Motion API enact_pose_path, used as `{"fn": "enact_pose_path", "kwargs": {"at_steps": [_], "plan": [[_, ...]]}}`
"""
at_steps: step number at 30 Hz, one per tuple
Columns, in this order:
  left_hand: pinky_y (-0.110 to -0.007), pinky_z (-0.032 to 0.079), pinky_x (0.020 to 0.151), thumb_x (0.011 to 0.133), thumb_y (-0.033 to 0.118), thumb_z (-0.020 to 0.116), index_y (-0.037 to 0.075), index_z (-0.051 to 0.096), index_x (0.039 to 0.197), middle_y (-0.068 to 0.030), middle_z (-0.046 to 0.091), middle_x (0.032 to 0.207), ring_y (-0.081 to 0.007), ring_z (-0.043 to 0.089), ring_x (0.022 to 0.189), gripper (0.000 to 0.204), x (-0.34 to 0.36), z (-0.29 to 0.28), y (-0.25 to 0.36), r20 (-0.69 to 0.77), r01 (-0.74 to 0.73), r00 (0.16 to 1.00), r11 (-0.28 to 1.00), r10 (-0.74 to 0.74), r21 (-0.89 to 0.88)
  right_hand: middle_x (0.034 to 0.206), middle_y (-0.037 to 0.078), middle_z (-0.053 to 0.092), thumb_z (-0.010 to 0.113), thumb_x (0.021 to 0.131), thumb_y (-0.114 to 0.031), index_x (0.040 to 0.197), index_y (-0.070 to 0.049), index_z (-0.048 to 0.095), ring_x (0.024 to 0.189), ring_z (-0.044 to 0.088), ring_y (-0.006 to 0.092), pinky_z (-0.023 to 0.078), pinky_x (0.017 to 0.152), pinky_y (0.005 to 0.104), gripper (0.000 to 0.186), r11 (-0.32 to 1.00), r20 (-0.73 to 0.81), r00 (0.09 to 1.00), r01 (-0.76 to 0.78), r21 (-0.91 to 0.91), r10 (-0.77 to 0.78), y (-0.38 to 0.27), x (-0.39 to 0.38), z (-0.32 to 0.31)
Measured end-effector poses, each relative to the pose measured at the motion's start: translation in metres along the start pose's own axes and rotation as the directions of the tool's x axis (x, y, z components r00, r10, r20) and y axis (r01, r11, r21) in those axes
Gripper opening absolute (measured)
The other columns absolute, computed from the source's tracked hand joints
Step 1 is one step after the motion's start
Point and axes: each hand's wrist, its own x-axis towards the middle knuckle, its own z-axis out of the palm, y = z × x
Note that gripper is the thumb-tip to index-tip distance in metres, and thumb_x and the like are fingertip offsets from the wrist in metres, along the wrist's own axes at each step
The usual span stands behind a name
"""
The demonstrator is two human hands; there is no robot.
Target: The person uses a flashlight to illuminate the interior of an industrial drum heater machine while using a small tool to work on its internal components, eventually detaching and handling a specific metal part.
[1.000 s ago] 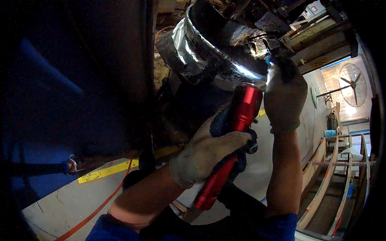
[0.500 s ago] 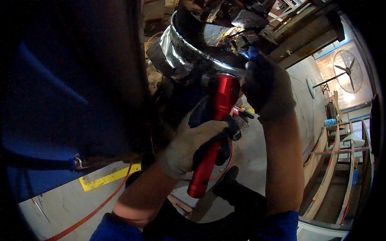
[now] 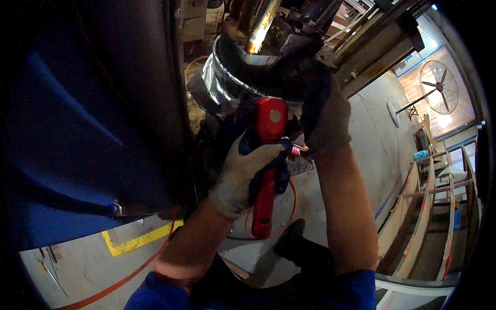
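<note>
My left hand, in a pale work glove with dark palm and fingers, is wrapped round the barrel of a red flashlight. Its head points up and away, and bright light falls on a metal rod or pipe beyond. Just past the flashlight is a shiny metal collar around dark, greasy machine parts. My right hand, gloved alike, reaches up at the collar's right side. Deep shadow hides its fingers and anything they may hold.
A big dark blue panel closes in the left side. An orange hose runs over the floor past a yellow floor marking. To the right stand a wooden rack and a large fan. A steel beam slants above right.
The flashlight has turned in my left hand's grip and stands more upright; its light now falls on the rod. My right hand has shifted left and slightly down into shadow. The view moved a little.
</note>
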Motion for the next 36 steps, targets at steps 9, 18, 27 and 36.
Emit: {"fn": "enact_pose_path", "kwargs": {"at_steps": [9, 18, 27, 36], "plan": [[-0.031, 0.051, 0.053, 0.085, 0.020, 0.066, 0.005, 0.061, 0.108, -0.0078, 0.064, 0.081, -0.0192, 0.062, 0.061, 0.027, 0.045, -0.006, 0.012, 0.097, 0.020, 0.995, 0.996, -0.012, -0.083, 0.121, 0.018, 0.060, 0.044, 0.100, -0.026, 0.123, 0.008, 0.053, 0.101, 0.061, 0.0324, 0.047, 0.091, 0.0410, 0.042, 0.905, -0.072, 0.962, 0.221, -0.364, -0.264, 0.016, 0.010, 0.005], [-0.033, 0.052, 0.061, 0.088, 0.017, 0.062, 0.000, 0.063, 0.103, -0.0105, 0.066, 0.082, -0.0210, 0.064, 0.068, 0.022, 0.050, 0.007, 0.012, 0.131, -0.275, 0.959, 0.938, 0.252, 0.210, 0.135, 0.036, 0.041, 0.048, 0.093, -0.018, 0.144, 0.009, 0.028, 0.107, 0.052, 0.0541, 0.041, 0.100, 0.0503, 0.061, 0.612, 0.010, 0.892, 0.319, -0.724, -0.452, 0.020, 0.012, -0.003], [-0.034, 0.053, 0.060, 0.091, 0.021, 0.060, 0.000, 0.065, 0.098, -0.0117, 0.066, 0.082, -0.0230, 0.064, 0.068, 0.023, 0.070, -0.009, 0.021, 0.261, 0.012, 0.965, 0.999, 0.000, -0.044, 0.115, 0.026, 0.056, 0.051, 0.097, -0.023, 0.141, 0.003, 0.034, 0.108, 0.056, 0.0432, 0.044, 0.097, 0.0471, 0.055, 0.395, 0.090, 0.798, 0.389, -0.832, -0.596, 0.039, 0.002, -0.020], [-0.034, 0.054, 0.059, 0.094, 0.026, 0.055, -0.003, 0.063, 0.101, -0.0136, 0.067, 0.082, -0.0241, 0.064, 0.066, 0.032, 0.074, -0.017, 0.013, 0.285, -0.158, 0.948, 0.987, 0.143, 0.030, 0.102, 0.018, 0.063, 0.071, 0.077, -0.008, 0.119, -0.006, 0.061, 0.088, 0.064, 0.0348, 0.053, 0.075, 0.0418, 0.043, 0.069, 0.533, 0.643, 0.671, -0.738, -0.551, -0.005, -0.049, -0.039]]}}
